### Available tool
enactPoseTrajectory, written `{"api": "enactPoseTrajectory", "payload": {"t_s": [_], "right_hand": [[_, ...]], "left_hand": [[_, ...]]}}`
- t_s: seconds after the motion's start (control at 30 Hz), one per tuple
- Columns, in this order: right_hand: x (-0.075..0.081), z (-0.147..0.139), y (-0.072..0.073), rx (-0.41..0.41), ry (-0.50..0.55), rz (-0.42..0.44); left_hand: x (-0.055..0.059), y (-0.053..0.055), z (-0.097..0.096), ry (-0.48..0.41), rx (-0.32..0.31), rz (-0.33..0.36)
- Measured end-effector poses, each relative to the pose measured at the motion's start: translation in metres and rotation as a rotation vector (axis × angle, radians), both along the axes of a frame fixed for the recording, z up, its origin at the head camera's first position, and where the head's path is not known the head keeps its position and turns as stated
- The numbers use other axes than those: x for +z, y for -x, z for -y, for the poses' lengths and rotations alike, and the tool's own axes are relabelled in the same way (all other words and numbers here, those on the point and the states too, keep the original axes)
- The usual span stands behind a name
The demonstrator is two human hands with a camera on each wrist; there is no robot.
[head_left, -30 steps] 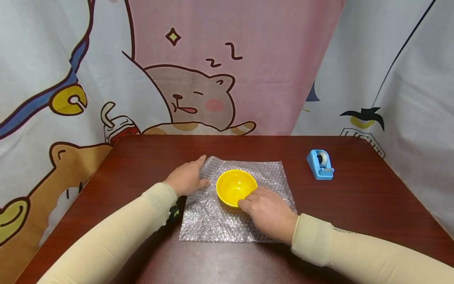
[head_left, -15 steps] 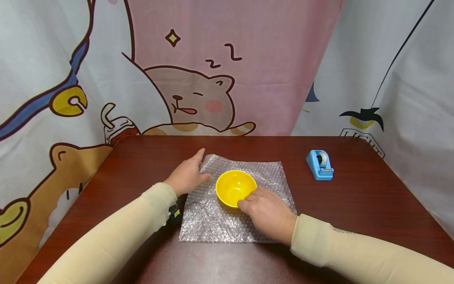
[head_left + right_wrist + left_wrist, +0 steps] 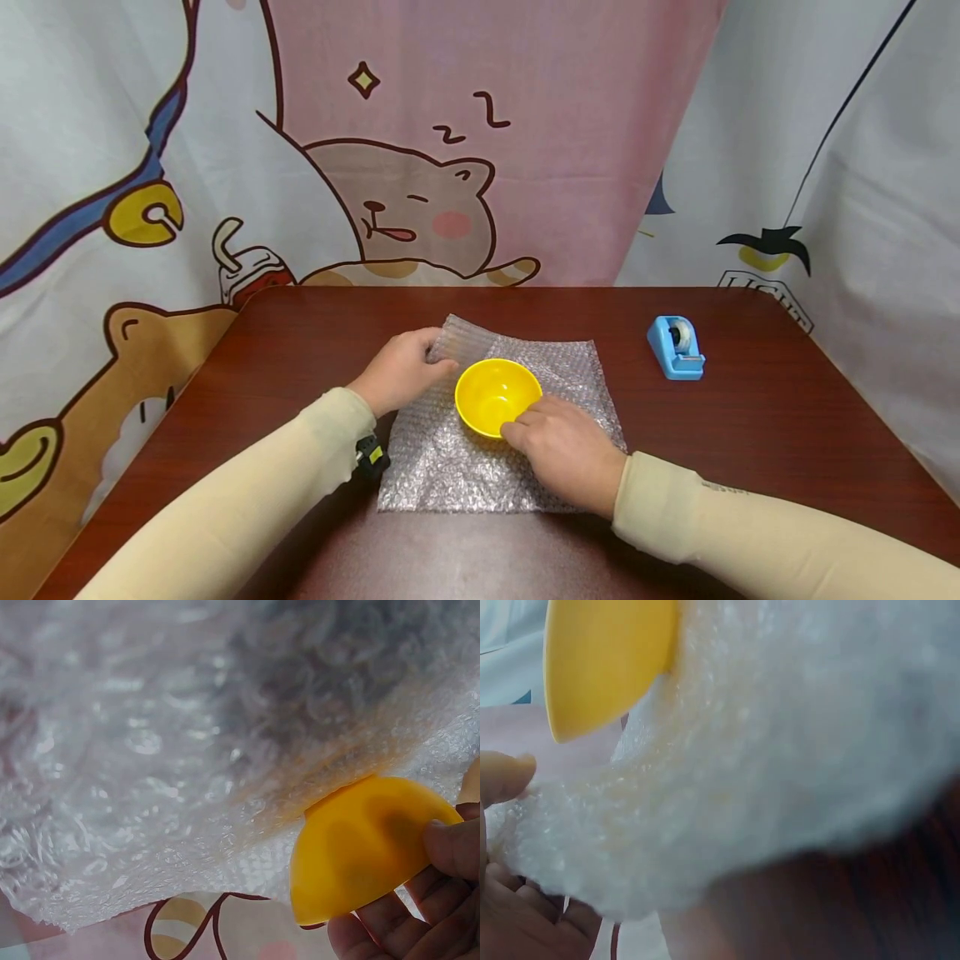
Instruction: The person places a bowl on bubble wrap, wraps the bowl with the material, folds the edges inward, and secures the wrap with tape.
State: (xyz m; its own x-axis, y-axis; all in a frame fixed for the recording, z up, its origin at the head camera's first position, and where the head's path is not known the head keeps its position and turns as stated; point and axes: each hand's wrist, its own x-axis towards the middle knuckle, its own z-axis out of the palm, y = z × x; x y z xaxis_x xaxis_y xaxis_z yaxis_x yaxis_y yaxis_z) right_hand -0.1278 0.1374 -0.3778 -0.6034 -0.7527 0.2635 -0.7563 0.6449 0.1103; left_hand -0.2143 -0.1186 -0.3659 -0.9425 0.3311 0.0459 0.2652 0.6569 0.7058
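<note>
A yellow bowl (image 3: 498, 395) stands upright on a sheet of bubble wrap (image 3: 450, 467) in the head view. My right hand (image 3: 568, 450) grips the bowl's near right side; in the right wrist view the thumb (image 3: 454, 847) lies against the bowl (image 3: 360, 847). At the sheet's far left edge, my left hand (image 3: 401, 369) holds the wrap. The left wrist view shows the thumb (image 3: 506, 776) on one side of the wrap (image 3: 630, 847) and curled fingers (image 3: 536, 915) on the other. That corner of the sheet is raised off the table.
A light blue tape dispenser (image 3: 677, 348) sits at the back right of the dark red-brown table (image 3: 765, 433). Behind the table's far edge hangs a cartoon-printed curtain (image 3: 570, 150).
My left hand opened a little and moved up along the sheet's edge, then took hold of it. The far left corner has risen. My right hand and the bowl stay in place.
</note>
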Motion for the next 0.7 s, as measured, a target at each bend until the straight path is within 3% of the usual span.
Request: {"api": "enactPoseTrajectory", "payload": {"t_s": [0.27, 0.5, 0.7], "right_hand": [[-0.001, 0.000, 0.001, 0.018, 0.011, -0.018], [-0.001, -0.001, 0.002, 0.013, 0.002, -0.001], [-0.002, -0.001, 0.002, 0.012, 0.005, -0.016]], "left_hand": [[0.005, -0.010, -0.008, 0.038, -0.098, -0.090], [0.003, -0.014, -0.014, 0.080, -0.216, -0.071], [0.002, -0.019, -0.016, 0.167, -0.330, -0.077]]}}
